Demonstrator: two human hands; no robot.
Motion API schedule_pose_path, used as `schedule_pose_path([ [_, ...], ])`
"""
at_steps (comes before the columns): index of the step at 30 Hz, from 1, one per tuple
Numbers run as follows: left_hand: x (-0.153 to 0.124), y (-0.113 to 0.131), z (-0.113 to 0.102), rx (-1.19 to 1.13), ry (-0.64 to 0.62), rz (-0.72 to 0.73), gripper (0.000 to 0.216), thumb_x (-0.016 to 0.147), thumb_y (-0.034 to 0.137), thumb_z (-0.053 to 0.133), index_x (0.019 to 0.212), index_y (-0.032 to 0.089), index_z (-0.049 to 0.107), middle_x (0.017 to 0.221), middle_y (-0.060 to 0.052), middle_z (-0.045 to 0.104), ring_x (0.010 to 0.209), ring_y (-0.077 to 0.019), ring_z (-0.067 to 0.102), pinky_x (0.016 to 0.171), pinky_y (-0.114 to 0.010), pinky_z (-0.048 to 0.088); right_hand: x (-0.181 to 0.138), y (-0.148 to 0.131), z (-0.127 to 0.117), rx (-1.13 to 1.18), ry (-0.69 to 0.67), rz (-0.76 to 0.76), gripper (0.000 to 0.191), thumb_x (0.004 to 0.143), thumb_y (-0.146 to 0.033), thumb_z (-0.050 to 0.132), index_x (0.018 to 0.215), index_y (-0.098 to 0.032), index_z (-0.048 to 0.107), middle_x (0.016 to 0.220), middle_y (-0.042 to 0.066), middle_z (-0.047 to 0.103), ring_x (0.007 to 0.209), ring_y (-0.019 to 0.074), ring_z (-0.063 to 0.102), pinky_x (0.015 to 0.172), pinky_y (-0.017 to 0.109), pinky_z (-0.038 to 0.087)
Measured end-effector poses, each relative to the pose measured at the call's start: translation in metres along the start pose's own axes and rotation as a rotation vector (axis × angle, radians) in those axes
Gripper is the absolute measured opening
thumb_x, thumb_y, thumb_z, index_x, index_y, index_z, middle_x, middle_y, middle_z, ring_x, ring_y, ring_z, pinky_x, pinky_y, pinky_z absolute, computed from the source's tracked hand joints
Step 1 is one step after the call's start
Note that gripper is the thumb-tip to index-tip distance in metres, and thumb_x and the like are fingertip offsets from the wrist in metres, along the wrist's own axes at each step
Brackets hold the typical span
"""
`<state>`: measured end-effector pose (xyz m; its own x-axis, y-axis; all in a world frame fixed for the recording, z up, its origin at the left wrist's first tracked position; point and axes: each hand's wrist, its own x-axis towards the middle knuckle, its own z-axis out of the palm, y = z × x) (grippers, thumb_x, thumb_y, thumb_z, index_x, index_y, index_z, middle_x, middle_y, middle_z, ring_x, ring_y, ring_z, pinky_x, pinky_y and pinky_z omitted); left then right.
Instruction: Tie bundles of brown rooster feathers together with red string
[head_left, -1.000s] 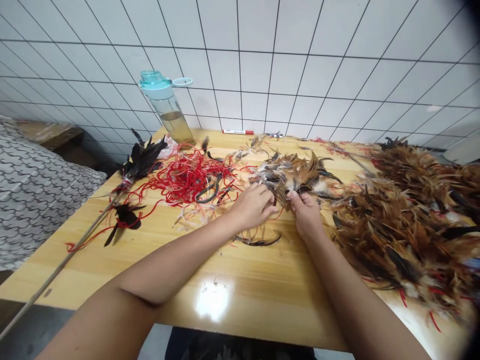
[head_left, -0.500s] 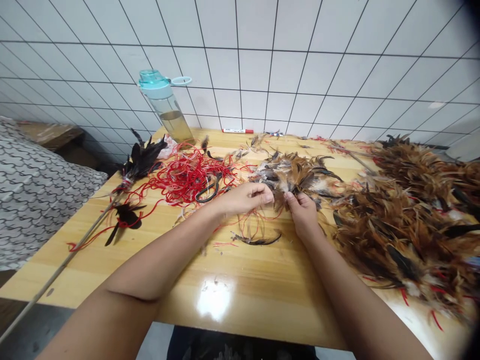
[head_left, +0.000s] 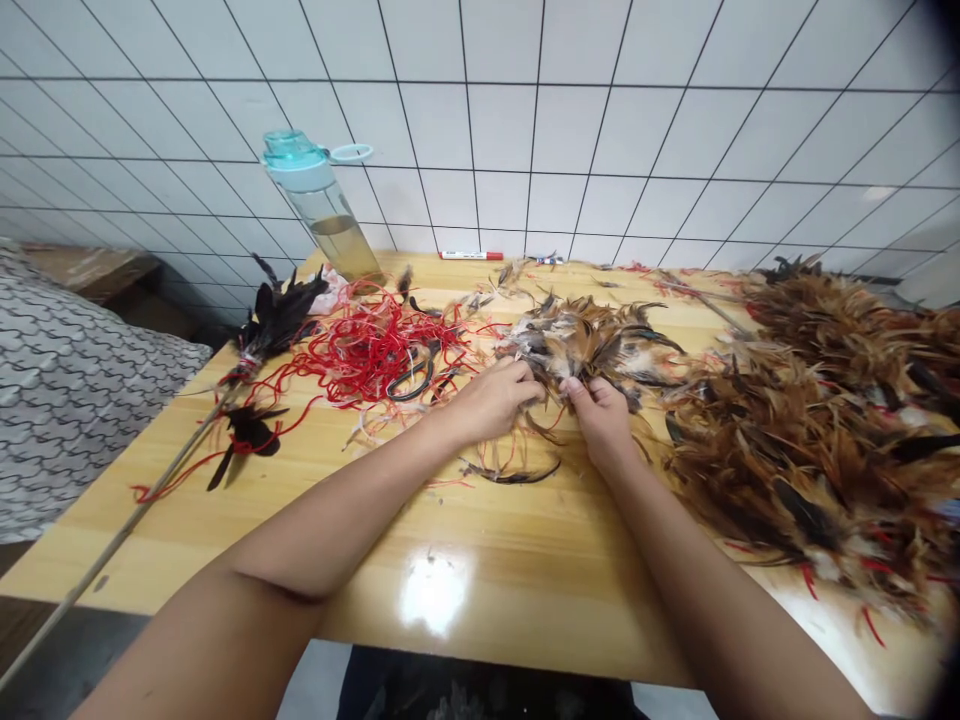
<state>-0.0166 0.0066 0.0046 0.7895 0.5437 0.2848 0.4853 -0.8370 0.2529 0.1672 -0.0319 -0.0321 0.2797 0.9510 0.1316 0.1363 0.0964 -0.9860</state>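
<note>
The left hand [head_left: 491, 400] and right hand [head_left: 604, 425] pinch the feather bunch [head_left: 600, 335].

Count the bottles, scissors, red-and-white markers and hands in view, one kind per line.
Water bottle: 1
Scissors: 1
Red-and-white marker: 1
Hands: 2, the left hand and right hand, both pinching the feather bunch
Total: 5

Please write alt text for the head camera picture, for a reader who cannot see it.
A person's left hand and right hand pinch into a small pile of brown feathers on a wooden table. Left of it lie red string, scissors, a black-feathered stick and a water bottle; a large feather heap fills the right.
</note>
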Motion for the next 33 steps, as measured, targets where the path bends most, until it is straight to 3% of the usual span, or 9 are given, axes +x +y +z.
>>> schedule_pose_path([
  [8,-0.002,-0.003,-0.005,0.067,0.003,0.030,0.016,0.084,0.018,0.052,0.089,0.024,0.065,0.091,-0.005,0.054,0.087,-0.0188,0.041,0.072,-0.029,0.033,0.001,0.002,0.001,-0.036,-0.010,-0.011,0.029,0.075,-0.047,0.060,0.074,-0.019,0.065,0.072,0.001,0.066,0.069,0.0156,0.055,0.067,0.029,0.043],
  [12,0.000,-0.002,-0.006,-0.001,0.008,0.028,0.015,0.085,0.015,0.047,0.082,0.020,0.061,0.089,-0.005,0.054,0.087,-0.0184,0.042,0.073,-0.028,0.034,0.000,0.000,0.002,-0.073,-0.002,-0.030,0.026,0.074,-0.045,0.061,0.071,-0.019,0.064,0.070,0.001,0.064,0.067,0.0150,0.053,0.064,0.028,0.042],
  [16,0.004,-0.005,-0.009,-0.248,0.114,-0.091,0.011,0.083,0.012,0.046,0.079,0.016,0.055,0.083,-0.004,0.055,0.083,-0.0160,0.046,0.076,-0.028,0.036,0.000,-0.001,0.002,-0.111,0.016,-0.040,0.027,0.074,-0.045,0.061,0.066,-0.019,0.062,0.066,0.000,0.061,0.066,0.0149,0.051,0.064,0.028,0.041],
  [20,0.009,-0.002,-0.009,-0.660,0.278,-0.336,0.004,0.082,0.018,0.049,0.081,0.016,0.052,0.076,0.000,0.052,0.072,-0.0117,0.047,0.069,-0.025,0.037,0.001,0.003,0.001,-0.081,0.013,-0.046,0.026,0.075,-0.044,0.060,0.070,-0.019,0.063,0.070,0.001,0.064,0.069,0.0154,0.054,0.068,0.029,0.043],
  [25,0.013,0.009,0.003,-1.238,0.389,-0.521,0.021,0.076,0.028,0.062,0.091,0.014,0.055,0.074,0.001,0.053,0.064,-0.0077,0.047,0.060,-0.020,0.037,0.003,0.007,0.001,-0.088,0.008,-0.024,0.029,0.072,-0.047,0.062,0.068,-0.018,0.061,0.067,0.000,0.063,0.064,0.0142,0.052,0.063,0.028,0.042],
  [28,0.013,0.013,0.010,-1.380,0.395,-0.532,0.027,0.072,0.028,0.067,0.092,0.013,0.057,0.075,0.000,0.054,0.064,-0.0073,0.048,0.058,-0.019,0.038,0.002,0.004,0.001,-0.107,0.002,-0.044,0.030,0.073,-0.047,0.061,0.069,-0.017,0.061,0.068,0.000,0.064,0.065,0.0140,0.052,0.064,0.028,0.041],
  [33,0.013,0.011,0.009,-1.415,0.438,-0.532,0.019,0.070,0.019,0.066,0.085,0.013,0.056,0.069,0.001,0.053,0.059,-0.0064,0.048,0.055,-0.019,0.038,0.001,0.001,0.001,-0.130,-0.018,-0.064,0.030,0.073,-0.047,0.060,0.070,-0.017,0.063,0.071,0.001,0.065,0.069,0.0153,0.054,0.068,0.029,0.042],
])
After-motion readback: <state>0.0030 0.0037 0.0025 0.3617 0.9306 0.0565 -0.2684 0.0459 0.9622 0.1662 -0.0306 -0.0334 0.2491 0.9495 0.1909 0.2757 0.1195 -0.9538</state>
